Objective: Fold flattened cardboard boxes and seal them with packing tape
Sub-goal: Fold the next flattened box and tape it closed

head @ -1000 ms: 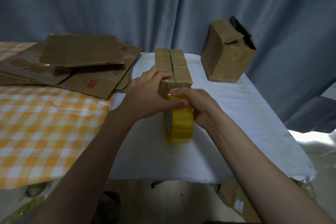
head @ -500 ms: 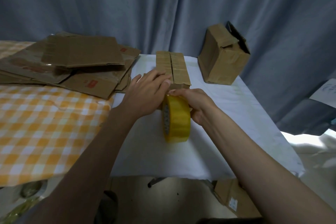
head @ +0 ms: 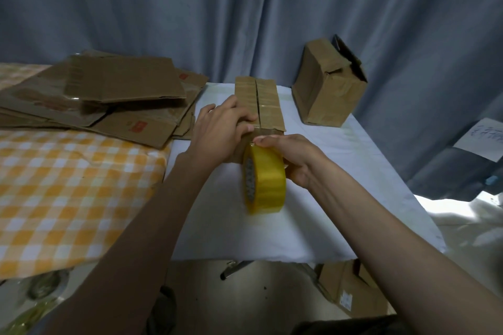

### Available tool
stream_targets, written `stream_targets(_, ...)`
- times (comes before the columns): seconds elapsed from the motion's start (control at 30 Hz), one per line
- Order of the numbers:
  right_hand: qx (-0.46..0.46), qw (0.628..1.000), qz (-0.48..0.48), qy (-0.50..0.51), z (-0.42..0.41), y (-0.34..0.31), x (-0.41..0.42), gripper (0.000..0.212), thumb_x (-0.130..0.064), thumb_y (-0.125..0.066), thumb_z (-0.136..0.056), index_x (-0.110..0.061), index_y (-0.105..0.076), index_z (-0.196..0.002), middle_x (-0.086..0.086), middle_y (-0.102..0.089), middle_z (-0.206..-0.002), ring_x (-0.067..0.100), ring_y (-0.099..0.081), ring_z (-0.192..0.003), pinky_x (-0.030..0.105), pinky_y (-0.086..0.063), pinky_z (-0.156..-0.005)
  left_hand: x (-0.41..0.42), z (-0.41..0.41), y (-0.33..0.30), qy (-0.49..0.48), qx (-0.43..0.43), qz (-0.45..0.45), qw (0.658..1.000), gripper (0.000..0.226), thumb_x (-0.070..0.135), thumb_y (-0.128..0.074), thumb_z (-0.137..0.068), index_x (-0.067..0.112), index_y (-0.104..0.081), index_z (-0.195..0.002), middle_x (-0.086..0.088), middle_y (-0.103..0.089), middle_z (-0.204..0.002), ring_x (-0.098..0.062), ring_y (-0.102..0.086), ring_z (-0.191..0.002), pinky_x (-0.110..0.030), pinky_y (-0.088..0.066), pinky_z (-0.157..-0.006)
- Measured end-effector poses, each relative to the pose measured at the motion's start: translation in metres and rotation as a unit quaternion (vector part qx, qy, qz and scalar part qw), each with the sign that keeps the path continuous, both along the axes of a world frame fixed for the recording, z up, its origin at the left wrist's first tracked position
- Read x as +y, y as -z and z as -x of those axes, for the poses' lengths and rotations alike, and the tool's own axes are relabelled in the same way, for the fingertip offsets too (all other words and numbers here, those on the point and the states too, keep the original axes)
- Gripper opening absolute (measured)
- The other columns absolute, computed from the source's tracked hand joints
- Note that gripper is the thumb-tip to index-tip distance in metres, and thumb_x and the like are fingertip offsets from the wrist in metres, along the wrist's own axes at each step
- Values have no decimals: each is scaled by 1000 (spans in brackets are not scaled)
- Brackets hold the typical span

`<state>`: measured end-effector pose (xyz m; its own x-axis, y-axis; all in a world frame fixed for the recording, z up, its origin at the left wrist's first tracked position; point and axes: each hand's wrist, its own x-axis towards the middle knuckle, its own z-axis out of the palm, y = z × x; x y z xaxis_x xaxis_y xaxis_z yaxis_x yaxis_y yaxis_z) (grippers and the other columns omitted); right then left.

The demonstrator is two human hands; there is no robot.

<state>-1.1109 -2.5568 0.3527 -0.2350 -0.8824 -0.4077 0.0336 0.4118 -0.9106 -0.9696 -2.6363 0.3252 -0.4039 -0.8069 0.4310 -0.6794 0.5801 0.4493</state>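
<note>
A folded brown cardboard box (head: 268, 102) stands on the white table (head: 353, 166), its two top flaps meeting along a centre seam. My left hand (head: 221, 130) presses on the box's near left corner, fingers spread over the top edge. My right hand (head: 292, 156) grips a yellow roll of packing tape (head: 265, 182), held upright against the box's near end face. A short strip of tape seems to run from the roll onto the box edge; the box's near face is mostly hidden by my hands.
A pile of flattened cardboard boxes (head: 109, 100) lies at the left, partly on an orange checked cloth (head: 68, 193). A second assembled box (head: 328, 84) stands tilted at the back right. More cardboard (head: 351, 291) lies on the floor under the table. Blue curtains hang behind.
My left hand has slid from the roll up onto the box's top corner. The tape roll has stayed against the near end, shifting slightly.
</note>
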Motion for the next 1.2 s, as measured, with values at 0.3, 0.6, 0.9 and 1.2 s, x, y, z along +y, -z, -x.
stream_targets(0.3, -61, 998, 13, 15, -1, 5, -1, 23, -4, -72, -88, -2, -73, -110, 15, -72, -100, 25, -69, -83, 31, -59, -71, -1, 2, 1, 7, 24, 5, 1000, 24, 27, -63, -93, 22, -73, -115, 1, -58, -111, -19, -57, -101, -39, -36, -98)
stream_targets(0.6, -61, 998, 18, 16, 2, 8, 8, 18, -6, -73, -87, -5, -75, -105, 18, -73, -110, 26, -69, -93, 39, -58, -86, 1, 4, 2, 13, 30, 13, 999, 23, 24, -61, -95, 20, -74, -114, -1, -60, -113, -23, -60, -99, -33, -36, -90)
stream_targets(0.9, -69, 996, 63, -3, 9, 14, 34, 20, -11, -72, -90, -4, -75, -109, 15, -76, -106, 26, -73, -97, 35, -59, -88, -1, 4, -3, 25, 11, -20, 999, 31, 27, -52, -101, 25, -66, -129, -2, -57, -124, -23, -56, -112, -41, -39, -101)
stream_targets(1.2, -107, 990, 88, 16, 17, 20, 38, 20, -10, -73, -88, -2, -75, -106, 15, -76, -104, 23, -73, -91, 34, -61, -85, -8, 14, 2, 7, 106, -22, 994, 23, 46, -71, -86, 23, -72, -85, 13, -48, -88, -15, -54, -90, -35, -44, -79)
